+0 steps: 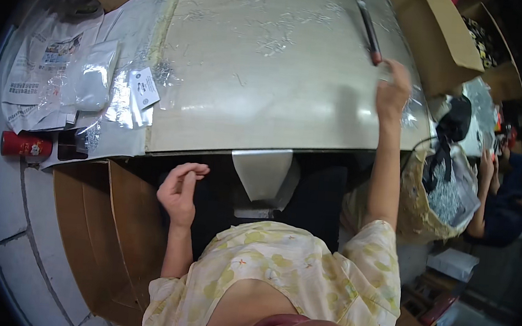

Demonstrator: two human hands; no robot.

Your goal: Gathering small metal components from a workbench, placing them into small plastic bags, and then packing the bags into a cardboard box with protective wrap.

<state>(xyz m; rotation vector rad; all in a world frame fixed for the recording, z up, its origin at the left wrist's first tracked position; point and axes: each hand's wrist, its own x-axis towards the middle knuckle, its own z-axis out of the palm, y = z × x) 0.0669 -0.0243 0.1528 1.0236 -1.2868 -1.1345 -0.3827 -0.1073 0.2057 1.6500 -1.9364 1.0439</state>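
My right hand (394, 91) is over the right side of a pale tabletop (228, 110), fingers bent and index finger extended. Its fingertip is beside the reddish end of a long dark-handled tool (368, 31); I cannot tell whether they touch. The tool's thin far end is too blurred to name. In front of the table edge, my left hand (177, 194) is raised with loosely curved fingers, thumb apart, nothing visible in it. Small clear slivers (274, 45) are scattered over the far part of the table. A pale metal chute (262, 170) slopes down from the front edge, between my hands.
At left are newspaper (39, 75), a clear plastic bag (94, 77), a printed card (145, 87) and a red can (25, 144). Below stands an open cardboard box (84, 228). At right are another carton (449, 40), a lined sack of clear pieces (416, 195) and a co-worker (506, 197).
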